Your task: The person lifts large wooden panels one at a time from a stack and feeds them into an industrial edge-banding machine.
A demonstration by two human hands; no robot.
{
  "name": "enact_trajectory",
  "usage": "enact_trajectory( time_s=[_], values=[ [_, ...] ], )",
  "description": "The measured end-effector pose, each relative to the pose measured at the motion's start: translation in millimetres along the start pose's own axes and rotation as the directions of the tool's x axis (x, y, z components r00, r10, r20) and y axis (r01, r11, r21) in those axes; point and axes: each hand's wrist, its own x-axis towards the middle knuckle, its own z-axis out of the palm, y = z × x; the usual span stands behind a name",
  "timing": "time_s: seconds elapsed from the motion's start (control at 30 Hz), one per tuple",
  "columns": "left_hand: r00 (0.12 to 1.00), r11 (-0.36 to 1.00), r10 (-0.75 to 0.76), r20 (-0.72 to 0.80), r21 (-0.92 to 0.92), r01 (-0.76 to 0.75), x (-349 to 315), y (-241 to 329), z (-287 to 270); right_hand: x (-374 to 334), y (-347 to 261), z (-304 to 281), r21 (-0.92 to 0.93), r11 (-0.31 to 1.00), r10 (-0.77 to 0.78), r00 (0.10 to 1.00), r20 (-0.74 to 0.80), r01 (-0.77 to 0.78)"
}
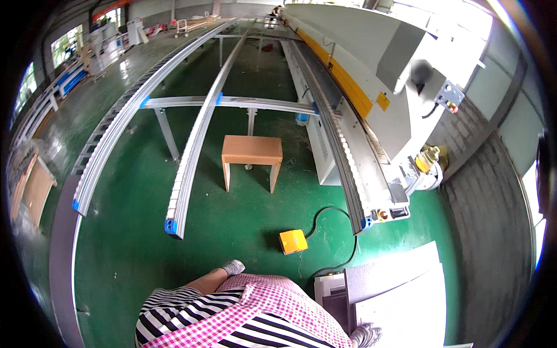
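Note:
My left hand [234, 267], in a grey and white glove, is out in front of my pink-checked apron [272, 296], over the green floor. It is small and foreshortened, so its fingers cannot be made out, and nothing visible is in it. My right hand [366, 334], in a striped glove, lies at the left edge of a white panel [403, 310] with its fingers apart on the surface. Under that panel a greyish panel [394, 271] sticks out, turned at a slight angle. Both are low at my right side.
Ahead, a long machine [348, 52] with a yellow strip borders parallel metal rails [194, 151] with blue end caps. A brown bench [252, 149] stands between the rails. A yellow foot pedal box [293, 241] with a black cable [355, 249] lies on the floor before me.

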Motion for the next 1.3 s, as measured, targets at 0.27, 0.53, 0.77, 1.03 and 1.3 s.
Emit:
enact_trajectory(
  time_s=[0.27, 0.53, 0.77, 1.03, 1.3],
  values=[
    [0.939, 0.578, -0.345, -0.014, -0.791, 0.201, -5, 5, -8, 5, 13, 20, 0.044, 0.999, -0.018, 0.993, -0.114, 0.023],
    [0.860, -0.024, -0.360, 0.362, -0.925, 0.379, -2, 17, -56, 20, 38, 51, 0.103, 0.992, -0.053, 0.974, -0.219, 0.077],
    [0.835, -0.295, -0.345, 0.429, -0.894, 0.337, -9, -2, -62, 12, 16, 24, 0.227, 0.967, -0.041, 0.951, -0.306, 0.114],
    [0.806, -0.202, -0.367, 0.464, -0.886, 0.418, 13, -1, -85, 13, 13, 17, 0.230, 0.973, 0.025, 0.979, -0.202, 0.023],
    [0.874, -0.099, -0.298, 0.384, -0.923, 0.372, 33, 13, -79, 9, 18, 30, 0.221, 0.967, -0.049, 0.947, -0.317, 0.124]
  ],
)
